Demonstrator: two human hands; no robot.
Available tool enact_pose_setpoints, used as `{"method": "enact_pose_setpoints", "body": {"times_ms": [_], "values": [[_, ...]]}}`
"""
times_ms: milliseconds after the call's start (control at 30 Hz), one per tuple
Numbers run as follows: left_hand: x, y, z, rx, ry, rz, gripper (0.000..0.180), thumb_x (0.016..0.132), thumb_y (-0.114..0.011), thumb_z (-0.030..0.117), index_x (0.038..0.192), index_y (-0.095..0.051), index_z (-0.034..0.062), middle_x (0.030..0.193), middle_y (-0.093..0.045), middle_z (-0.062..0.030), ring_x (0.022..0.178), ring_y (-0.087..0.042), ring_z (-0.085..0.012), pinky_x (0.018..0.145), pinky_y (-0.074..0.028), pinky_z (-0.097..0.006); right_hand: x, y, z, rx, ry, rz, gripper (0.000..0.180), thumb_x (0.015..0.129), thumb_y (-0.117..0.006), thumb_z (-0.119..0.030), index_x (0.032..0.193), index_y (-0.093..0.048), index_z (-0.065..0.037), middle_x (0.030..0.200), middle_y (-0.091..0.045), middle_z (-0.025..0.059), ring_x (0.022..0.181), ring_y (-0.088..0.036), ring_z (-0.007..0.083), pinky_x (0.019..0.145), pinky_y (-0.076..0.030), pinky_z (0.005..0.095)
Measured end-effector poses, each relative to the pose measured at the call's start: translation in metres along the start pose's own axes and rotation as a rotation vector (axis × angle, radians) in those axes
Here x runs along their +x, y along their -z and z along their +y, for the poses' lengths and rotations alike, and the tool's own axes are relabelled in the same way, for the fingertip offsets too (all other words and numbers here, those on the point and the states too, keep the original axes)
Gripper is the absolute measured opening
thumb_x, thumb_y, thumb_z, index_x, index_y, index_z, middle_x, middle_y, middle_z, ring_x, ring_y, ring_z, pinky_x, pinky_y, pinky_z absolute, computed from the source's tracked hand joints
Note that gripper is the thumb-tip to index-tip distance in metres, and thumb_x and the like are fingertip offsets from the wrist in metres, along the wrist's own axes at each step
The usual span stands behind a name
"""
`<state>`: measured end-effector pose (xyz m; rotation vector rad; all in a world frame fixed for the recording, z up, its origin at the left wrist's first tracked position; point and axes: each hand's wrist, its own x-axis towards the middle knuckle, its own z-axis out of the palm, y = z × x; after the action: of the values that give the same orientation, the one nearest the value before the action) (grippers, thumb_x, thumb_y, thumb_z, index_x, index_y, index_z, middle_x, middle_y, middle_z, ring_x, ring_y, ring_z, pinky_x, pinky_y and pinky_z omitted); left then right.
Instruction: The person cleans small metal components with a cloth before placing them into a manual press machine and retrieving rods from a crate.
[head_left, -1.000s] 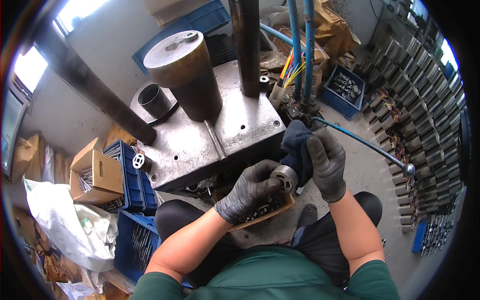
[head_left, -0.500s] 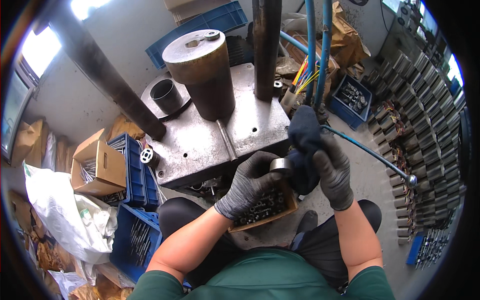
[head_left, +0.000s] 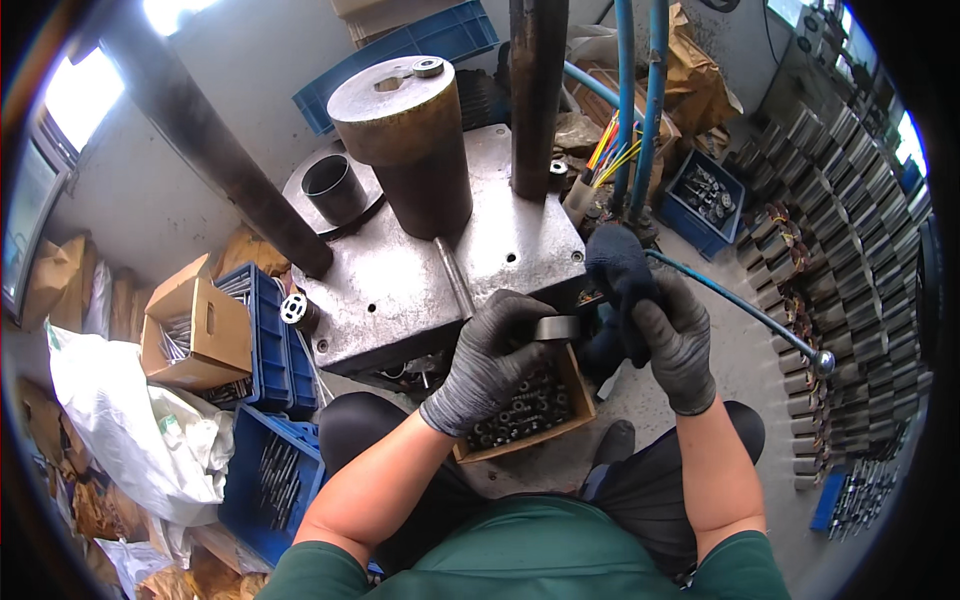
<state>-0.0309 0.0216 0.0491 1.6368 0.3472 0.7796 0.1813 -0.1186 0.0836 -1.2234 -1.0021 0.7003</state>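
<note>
My left hand [head_left: 490, 360], in a grey glove, pinches a short metal ring [head_left: 556, 327] just in front of the steel press table [head_left: 400, 290]. My right hand [head_left: 675, 340], also gloved, grips a dark blue cloth [head_left: 618, 268] that stands up beside the ring. Under both hands, on my lap, sits a small cardboard box of dark metal parts [head_left: 530, 405]. A thin steel rod [head_left: 455, 275] lies on the table pointing toward my left hand.
A tall steel cylinder [head_left: 410, 140] and a short black sleeve [head_left: 333, 187] stand on the table. Blue crates [head_left: 270, 470] and a cardboard box [head_left: 190, 335] sit at left, a blue bin of parts [head_left: 705, 195] at right. A blue lever with a ball end [head_left: 760, 320] reaches right.
Both hands rose toward the table edge. The ring, earlier shown face-on in my left fingers, is now edge-on, and the cloth in my right hand has lifted above it.
</note>
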Motion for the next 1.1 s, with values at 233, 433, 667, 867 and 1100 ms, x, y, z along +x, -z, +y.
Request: {"method": "enact_pose_setpoints", "body": {"times_ms": [233, 433, 667, 867, 1100], "values": [[-0.005, -0.021, -0.028, -0.164, 0.079, 0.050, 0.048, 0.082, -0.087, 0.005, 0.125, -0.065, 0.0039, 0.124, -0.065, -0.0107, 0.110, -0.068, -0.0224, 0.098, -0.055, -0.036, 0.001, -0.020, 0.010, -0.261, 0.257, -0.239, 0.035, 0.087, -0.085, -0.008, 0.118, -0.070, -0.004, 0.105, -0.064, 0.0072, 0.097, -0.065, 0.0205, 0.087, -0.054, 0.0339], [-0.010, -0.006, 0.014, -0.633, 0.236, 0.017, 0.045, 0.094, -0.084, 0.028, 0.126, -0.063, 0.0047, 0.123, -0.067, -0.0111, 0.108, -0.067, -0.0185, 0.099, -0.055, -0.036, 0.004, 0.016, 0.033, -0.559, 0.196, -0.197, 0.029, 0.093, -0.083, -0.016, 0.114, -0.069, -0.004, 0.100, -0.066, 0.0037, 0.096, -0.065, 0.0150, 0.087, -0.054, 0.0332], [-0.002, -0.002, -0.032, -0.796, 0.469, -0.007, 0.060, 0.097, -0.073, 0.052, 0.135, -0.057, 0.0079, 0.116, -0.067, -0.0053, 0.102, -0.068, -0.0155, 0.084, -0.059, -0.030, -0.008, -0.015, 0.005, 0.325, 0.097, 0.124, 0.035, 0.094, -0.083, -0.017, 0.124, -0.070, -0.007, 0.121, -0.073, 0.0099, 0.106, -0.071, 0.0197, 0.091, -0.060, 0.0356], [-0.021, -0.046, -0.044, -0.930, 0.527, -0.013, 0.054, 0.103, -0.067, 0.043, 0.142, -0.055, 0.0079, 0.125, -0.066, -0.0083, 0.113, -0.068, -0.0186, 0.097, -0.059, -0.032, 0.010, -0.028, 0.014, -0.583, 0.455, -0.268, 0.058, 0.079, -0.092, -0.027, 0.130, -0.071, -0.011, 0.141, -0.064, 0.0174, 0.133, -0.057, 0.0403, 0.115, -0.044, 0.0493], [-0.021, -0.043, -0.069, -1.382, 0.586, -0.203, 0.049, 0.102, -0.069, 0.039, 0.136, -0.060, 0.0061, 0.121, -0.068, -0.0091, 0.112, -0.068, -0.0197, 0.100, -0.056, -0.033, 0.003, -0.030, 0.048, -0.312, 0.355, -0.181, 0.043, 0.092, -0.083, -0.016, 0.131, -0.070, -0.004, 0.128, -0.071, 0.0176, 0.110, -0.072, 0.0272, 0.096, -0.057, 0.0364]]}}
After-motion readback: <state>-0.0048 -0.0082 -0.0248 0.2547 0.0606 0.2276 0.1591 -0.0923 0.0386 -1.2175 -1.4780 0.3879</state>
